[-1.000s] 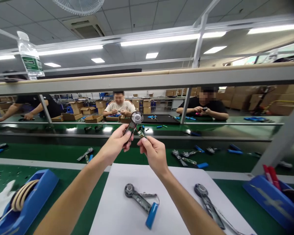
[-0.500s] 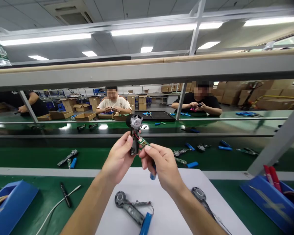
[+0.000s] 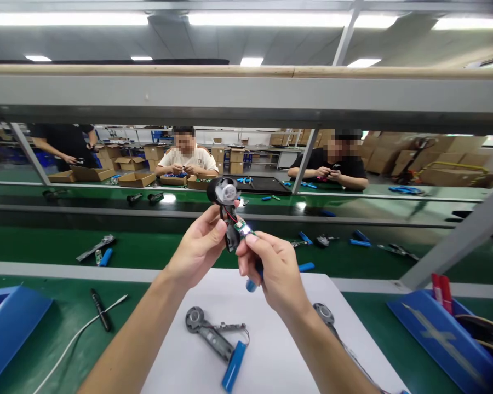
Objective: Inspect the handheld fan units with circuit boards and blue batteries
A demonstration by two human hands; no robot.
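My left hand is closed around the dark handle of a handheld device, its round motor-like head upward, over the white sheet. My right hand pinches a small green circuit board beside the handle. Red and dark wires run from the board toward the head. A blue cylindrical battery hangs under my right fingers, partly hidden by them. Below, on the white sheet, lies a similar grey opened unit with a blue battery. Another such unit is partly covered by my right forearm.
Blue bins stand at left and right. A black pen and a white cable lie left. Beyond, loose parts rest on a green belt. Co-workers sit or stand across, under a grey shelf beam.
The camera view has shifted slightly down and to the right. Both hands keep their hold on the device and board. A bright glint now shows on the board.
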